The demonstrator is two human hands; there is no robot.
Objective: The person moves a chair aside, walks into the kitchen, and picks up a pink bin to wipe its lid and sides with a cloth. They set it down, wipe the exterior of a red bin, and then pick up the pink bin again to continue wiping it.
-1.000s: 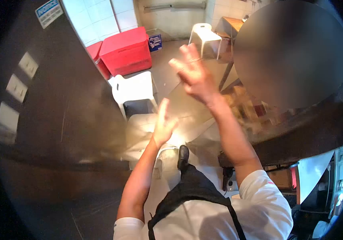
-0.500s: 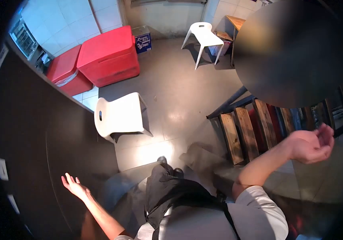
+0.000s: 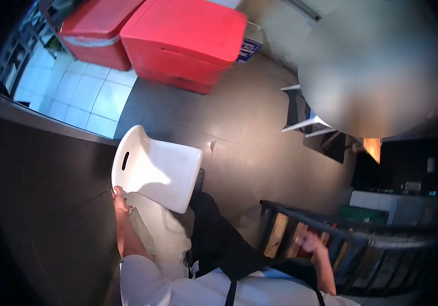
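Observation:
A white plastic chair [image 3: 170, 163] with a slot in its low back stands at my left, lit on its seat. My left hand [image 3: 120, 199] is at the near corner of its back, fingers closed on the rim; part of the grip is hidden. My right hand [image 3: 308, 242] hangs in front of wooden slats [image 3: 277, 234] set in a dark metal frame. It looks bent and seems to hold nothing, but motion blur hides its fingers.
Two red lidded bins, a large one [image 3: 183, 38] and a smaller one [image 3: 96, 43], stand ahead. Beside them is a blue-and-white box [image 3: 248, 50]. A dark wall [image 3: 50, 194] runs along my left. White stool legs [image 3: 300, 124] show at right, below a blurred round patch.
My view has turned to the right and come closer to the white chair. My left hand has moved from the dark wall onto the chair back. My right hand has dropped inward.

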